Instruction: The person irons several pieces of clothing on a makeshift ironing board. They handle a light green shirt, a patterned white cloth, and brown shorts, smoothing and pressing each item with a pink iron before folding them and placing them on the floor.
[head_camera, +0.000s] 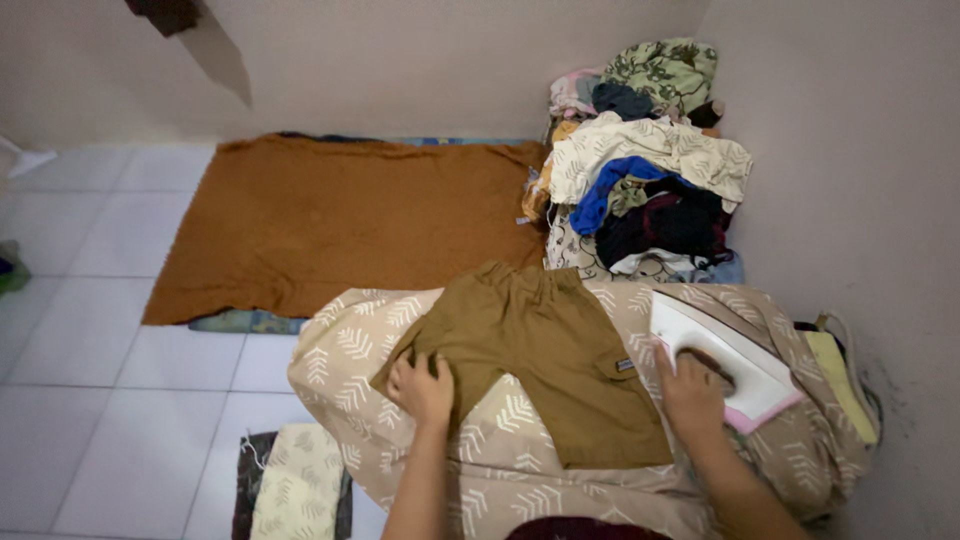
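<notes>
Left hand: the left hand (422, 388) lies on one leg hem of the olive-brown cotton shorts (535, 350), fingers curled onto the cloth, pinning it down.
Right hand: the right hand (690, 392) is closed around the handle of the white clothes iron with a pink rear edge (725, 362).
Shorts: spread flat, waistband away from the person, on the beige leaf-patterned padded cloth (500, 455) that covers the ironing surface.
Iron: rests on the padded cloth just beside the shorts, to their right.
Floor: white floor tiles (90, 380) carry a rust-brown rectangular cloth (330, 225) spread flat beyond the shorts.
Corner: a heap of mixed unfolded clothes (650, 170) sits against the wall.
</notes>
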